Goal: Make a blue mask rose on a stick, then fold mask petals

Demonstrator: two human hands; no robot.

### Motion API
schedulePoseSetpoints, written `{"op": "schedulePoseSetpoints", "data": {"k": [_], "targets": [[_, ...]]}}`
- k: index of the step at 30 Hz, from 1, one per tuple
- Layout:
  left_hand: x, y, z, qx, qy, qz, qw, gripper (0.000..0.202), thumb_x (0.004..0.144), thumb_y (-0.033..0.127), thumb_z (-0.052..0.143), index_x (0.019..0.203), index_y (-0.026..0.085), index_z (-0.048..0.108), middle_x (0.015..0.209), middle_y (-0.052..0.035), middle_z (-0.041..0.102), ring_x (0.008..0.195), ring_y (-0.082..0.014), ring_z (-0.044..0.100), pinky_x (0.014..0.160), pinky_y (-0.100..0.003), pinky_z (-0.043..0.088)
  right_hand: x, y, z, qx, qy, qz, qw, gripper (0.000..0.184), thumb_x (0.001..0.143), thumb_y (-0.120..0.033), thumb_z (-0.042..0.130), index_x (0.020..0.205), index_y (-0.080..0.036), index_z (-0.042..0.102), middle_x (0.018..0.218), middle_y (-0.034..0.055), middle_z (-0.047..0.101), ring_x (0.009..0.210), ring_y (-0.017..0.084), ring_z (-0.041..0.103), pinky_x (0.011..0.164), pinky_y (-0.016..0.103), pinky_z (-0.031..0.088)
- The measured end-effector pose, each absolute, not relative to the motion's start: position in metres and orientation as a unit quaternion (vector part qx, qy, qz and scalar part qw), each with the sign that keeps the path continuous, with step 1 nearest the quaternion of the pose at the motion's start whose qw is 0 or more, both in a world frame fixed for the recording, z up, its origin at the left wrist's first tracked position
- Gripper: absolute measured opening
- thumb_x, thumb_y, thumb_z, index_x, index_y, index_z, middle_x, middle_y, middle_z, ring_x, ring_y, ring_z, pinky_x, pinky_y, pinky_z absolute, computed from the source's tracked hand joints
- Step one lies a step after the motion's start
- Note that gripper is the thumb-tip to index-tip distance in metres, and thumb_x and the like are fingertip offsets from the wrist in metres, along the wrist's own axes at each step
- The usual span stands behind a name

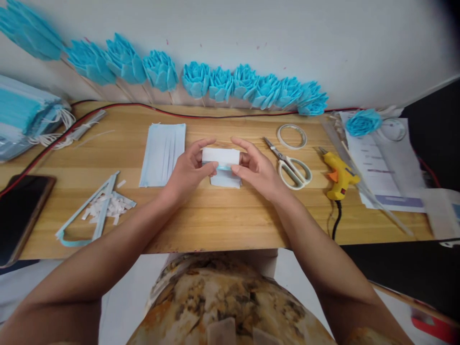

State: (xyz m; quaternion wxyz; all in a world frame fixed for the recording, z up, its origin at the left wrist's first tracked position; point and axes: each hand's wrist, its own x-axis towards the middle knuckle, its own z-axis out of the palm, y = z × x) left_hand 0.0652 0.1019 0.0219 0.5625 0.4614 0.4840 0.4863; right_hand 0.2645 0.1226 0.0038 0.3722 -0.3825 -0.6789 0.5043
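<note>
Between my two hands is a small folded piece of white and pale blue mask fabric [221, 156], held just above the table. My left hand [190, 165] pinches its left end, with the thumb along the lower fold. At the right end, my right hand [257, 167] grips it the same way, index finger raised. Under the folded piece lies another pale piece [225, 179], partly hidden by it; whether they are joined I cannot tell. A flat pleated face mask [163, 153] lies by my left hand. White-handled scissors [293, 167] rest beyond my right hand.
A roll of tape [292, 136] and a yellow glue gun [338, 175] lie at right, near papers [391, 167]. Blue fabric flowers [244, 81] line the wall. Cut scraps [108, 207], a phone [23, 215] and a mask pack [25, 115] are left. A red-black cable [172, 112] runs behind.
</note>
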Motion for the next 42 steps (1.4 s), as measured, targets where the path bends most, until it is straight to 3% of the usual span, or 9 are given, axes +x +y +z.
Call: {"op": "schedulePoseSetpoints", "data": {"k": [5, 9, 14, 20, 26, 30, 34, 38, 42], "targets": [[0.067, 0.100, 0.020, 0.489, 0.470, 0.474, 0.561, 0.055, 0.072, 0.019, 0.078, 0.125, 0.022, 0.065, 0.081, 0.0002, 0.068, 0.067, -0.0149, 0.060, 0.065, -0.029, 0.048, 0.265, 0.121, 0.004, -0.375, -0.675, 0.525, 0.358, 0.068, 0.086, -0.038, 0.073, 0.147, -0.030, 0.046, 0.101, 0.0033, 0.073, 0.084, 0.020, 0.070, 0.068, 0.033, 0.059], [0.068, 0.099, 0.022, 0.475, 0.469, 0.485, 0.565, 0.056, 0.072, 0.020, 0.079, 0.127, 0.021, 0.064, 0.079, 0.0009, 0.067, 0.067, -0.0145, 0.060, 0.067, -0.029, 0.049, 0.263, 0.120, 0.006, -0.394, -0.677, 0.514, 0.351, 0.057, 0.085, -0.031, 0.071, 0.140, -0.028, 0.056, 0.102, 0.0027, 0.074, 0.081, 0.018, 0.070, 0.067, 0.032, 0.059], [0.068, 0.101, 0.025, 0.395, 0.419, 0.544, 0.610, 0.062, 0.073, 0.034, 0.083, 0.130, 0.026, 0.061, 0.088, 0.0004, 0.069, 0.072, -0.0135, 0.062, 0.072, -0.028, 0.051, 0.263, 0.120, 0.009, -0.391, -0.651, 0.512, 0.402, 0.054, 0.083, -0.034, 0.073, 0.135, -0.026, 0.060, 0.118, 0.0053, 0.074, 0.097, 0.021, 0.072, 0.081, 0.037, 0.062], [0.070, 0.098, 0.022, 0.394, 0.393, 0.474, 0.682, 0.039, 0.077, 0.050, 0.081, 0.095, 0.015, 0.076, 0.090, -0.0087, 0.072, 0.082, -0.0182, 0.065, 0.070, -0.029, 0.051, 0.262, 0.119, 0.005, -0.399, -0.670, 0.464, 0.420, 0.054, 0.084, -0.035, 0.073, 0.135, -0.026, 0.058, 0.108, 0.0047, 0.075, 0.093, 0.021, 0.071, 0.078, 0.036, 0.061], [0.067, 0.099, 0.016, 0.369, 0.429, 0.484, 0.668, 0.022, 0.077, 0.036, 0.081, 0.077, 0.014, 0.075, 0.074, -0.0068, 0.072, 0.071, -0.0172, 0.066, 0.070, -0.031, 0.050, 0.264, 0.116, 0.010, -0.409, -0.697, 0.427, 0.406, 0.049, 0.089, -0.038, 0.070, 0.136, -0.030, 0.058, 0.084, -0.0006, 0.070, 0.072, 0.018, 0.065, 0.067, 0.034, 0.057], [0.065, 0.102, 0.019, 0.327, 0.404, 0.523, 0.675, 0.020, 0.079, 0.031, 0.079, 0.077, 0.012, 0.072, 0.074, -0.0070, 0.072, 0.070, -0.0165, 0.067, 0.071, -0.030, 0.050, 0.272, 0.115, 0.016, -0.387, -0.707, 0.421, 0.417, 0.039, 0.095, -0.038, 0.063, 0.133, -0.029, 0.058, 0.101, 0.0028, 0.072, 0.092, 0.020, 0.070, 0.078, 0.035, 0.058], [0.065, 0.103, 0.022, 0.293, 0.382, 0.533, 0.696, 0.022, 0.079, 0.031, 0.080, 0.082, 0.011, 0.071, 0.076, -0.0077, 0.073, 0.073, -0.0172, 0.069, 0.071, -0.029, 0.050, 0.273, 0.116, 0.017, -0.360, -0.746, 0.358, 0.432, 0.029, 0.092, -0.027, 0.064, 0.121, -0.027, 0.064, 0.116, 0.0040, 0.072, 0.104, 0.020, 0.069, 0.088, 0.036, 0.058], [0.066, 0.103, 0.023, 0.283, 0.361, 0.514, 0.724, 0.027, 0.078, 0.033, 0.082, 0.086, 0.009, 0.072, 0.081, -0.0091, 0.074, 0.075, -0.0171, 0.070, 0.073, -0.029, 0.051, 0.269, 0.118, 0.015, -0.357, -0.755, 0.327, 0.443, 0.023, 0.089, -0.016, 0.064, 0.110, -0.025, 0.069, 0.108, 0.0018, 0.073, 0.093, 0.016, 0.068, 0.083, 0.031, 0.057], [0.066, 0.102, 0.020, 0.308, 0.345, 0.487, 0.741, 0.026, 0.075, 0.033, 0.085, 0.084, 0.011, 0.075, 0.079, -0.0082, 0.074, 0.075, -0.0170, 0.069, 0.072, -0.029, 0.051, 0.269, 0.120, 0.013, -0.368, -0.749, 0.321, 0.448, 0.011, 0.090, -0.024, 0.070, 0.101, -0.025, 0.072, 0.094, 0.0002, 0.073, 0.081, 0.015, 0.065, 0.076, 0.030, 0.054]]}}
